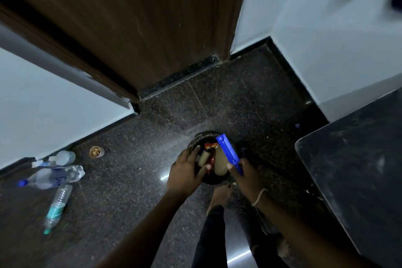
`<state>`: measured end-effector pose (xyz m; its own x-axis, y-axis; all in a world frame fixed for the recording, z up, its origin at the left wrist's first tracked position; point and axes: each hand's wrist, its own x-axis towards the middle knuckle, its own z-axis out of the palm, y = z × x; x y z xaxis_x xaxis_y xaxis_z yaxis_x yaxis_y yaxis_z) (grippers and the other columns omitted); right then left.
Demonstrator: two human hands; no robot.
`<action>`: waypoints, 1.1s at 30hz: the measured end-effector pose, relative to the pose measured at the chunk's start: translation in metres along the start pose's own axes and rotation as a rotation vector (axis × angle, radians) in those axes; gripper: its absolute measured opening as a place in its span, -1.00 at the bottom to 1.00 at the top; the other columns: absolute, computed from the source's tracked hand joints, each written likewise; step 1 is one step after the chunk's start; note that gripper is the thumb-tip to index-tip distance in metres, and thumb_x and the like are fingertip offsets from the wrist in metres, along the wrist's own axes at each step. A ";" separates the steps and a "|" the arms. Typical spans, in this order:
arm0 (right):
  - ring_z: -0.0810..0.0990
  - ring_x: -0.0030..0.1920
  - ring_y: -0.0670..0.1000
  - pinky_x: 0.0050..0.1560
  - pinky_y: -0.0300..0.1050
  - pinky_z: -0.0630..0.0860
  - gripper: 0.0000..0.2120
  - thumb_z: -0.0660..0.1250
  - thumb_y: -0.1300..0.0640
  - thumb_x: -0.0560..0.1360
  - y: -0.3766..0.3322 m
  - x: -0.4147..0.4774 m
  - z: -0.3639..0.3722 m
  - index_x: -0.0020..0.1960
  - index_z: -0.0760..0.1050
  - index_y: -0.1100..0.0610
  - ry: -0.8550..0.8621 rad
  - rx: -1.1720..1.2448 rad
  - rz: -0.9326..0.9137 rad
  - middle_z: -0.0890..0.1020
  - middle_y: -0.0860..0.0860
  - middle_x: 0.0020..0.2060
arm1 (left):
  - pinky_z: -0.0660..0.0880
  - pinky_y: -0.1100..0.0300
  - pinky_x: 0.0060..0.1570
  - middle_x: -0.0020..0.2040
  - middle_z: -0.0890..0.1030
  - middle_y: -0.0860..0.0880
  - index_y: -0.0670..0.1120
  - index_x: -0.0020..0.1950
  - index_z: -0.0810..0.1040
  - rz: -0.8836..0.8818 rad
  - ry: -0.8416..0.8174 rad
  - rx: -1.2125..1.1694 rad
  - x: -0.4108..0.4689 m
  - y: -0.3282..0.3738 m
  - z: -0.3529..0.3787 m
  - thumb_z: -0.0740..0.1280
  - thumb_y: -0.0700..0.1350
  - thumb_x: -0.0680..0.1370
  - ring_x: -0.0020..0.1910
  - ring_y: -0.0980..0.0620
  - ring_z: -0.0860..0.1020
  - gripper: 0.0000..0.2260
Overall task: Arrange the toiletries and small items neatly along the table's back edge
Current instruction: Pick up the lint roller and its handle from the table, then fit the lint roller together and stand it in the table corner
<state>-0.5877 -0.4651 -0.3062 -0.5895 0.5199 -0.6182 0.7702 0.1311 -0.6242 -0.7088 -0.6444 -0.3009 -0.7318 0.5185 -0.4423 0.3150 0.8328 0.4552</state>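
Note:
A dark round basket (196,140) is held above the speckled floor, with beige tubes (220,162) and a red item (210,146) inside it. My left hand (187,172) grips the basket's left rim, thumb curled over the edge. My right hand (245,173) pinches a long blue flat item (228,152) that slants up over the basket's right side. A dark table (359,169) with a rounded corner stands at the right.
Three plastic water bottles (54,177) lie on the floor at the left by the wall, with a small round cup (96,151) nearby. A brown wooden door (139,28) fills the top. My legs and a bare foot (219,196) show below the basket.

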 end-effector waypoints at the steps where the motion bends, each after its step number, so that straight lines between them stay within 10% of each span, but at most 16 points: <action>1: 0.56 -0.12 0.02 -0.16 -0.22 0.38 -0.73 0.41 0.10 0.54 -0.008 -0.010 -0.005 0.12 0.52 0.26 0.017 0.041 -0.011 0.55 0.02 -0.17 | 0.52 -0.05 0.35 0.54 0.42 -0.03 0.05 0.61 0.32 0.027 0.021 0.014 -0.007 0.007 -0.011 0.22 0.36 0.57 0.51 -0.06 0.42 -0.32; 12: 0.52 -0.24 -0.28 -0.12 -0.35 0.44 -0.95 0.36 0.17 0.58 -0.086 -0.099 -0.075 -0.02 0.49 0.08 0.065 0.382 -0.175 0.56 -0.15 -0.26 | 0.41 -0.09 0.50 0.66 0.29 0.01 0.13 0.66 0.19 0.202 0.172 0.021 -0.059 0.090 -0.105 0.23 0.32 0.62 0.64 -0.05 0.28 -0.35; 33: 0.55 -0.28 -0.14 -0.16 -0.19 0.52 -0.83 0.35 -0.06 0.56 -0.062 -0.219 -0.268 -0.02 0.48 0.04 0.601 0.421 -0.254 0.56 -0.11 -0.30 | 0.35 -0.18 0.54 0.69 0.23 0.01 0.09 0.67 0.21 0.761 0.186 0.158 -0.099 0.345 -0.148 0.19 0.38 0.61 0.70 -0.04 0.15 -0.31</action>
<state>-0.4408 -0.3606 -0.0043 -0.4097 0.9011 -0.1417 0.4009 0.0383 -0.9153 -0.6170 -0.4372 0.0147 -0.3661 0.9263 0.0885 0.8402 0.2882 0.4593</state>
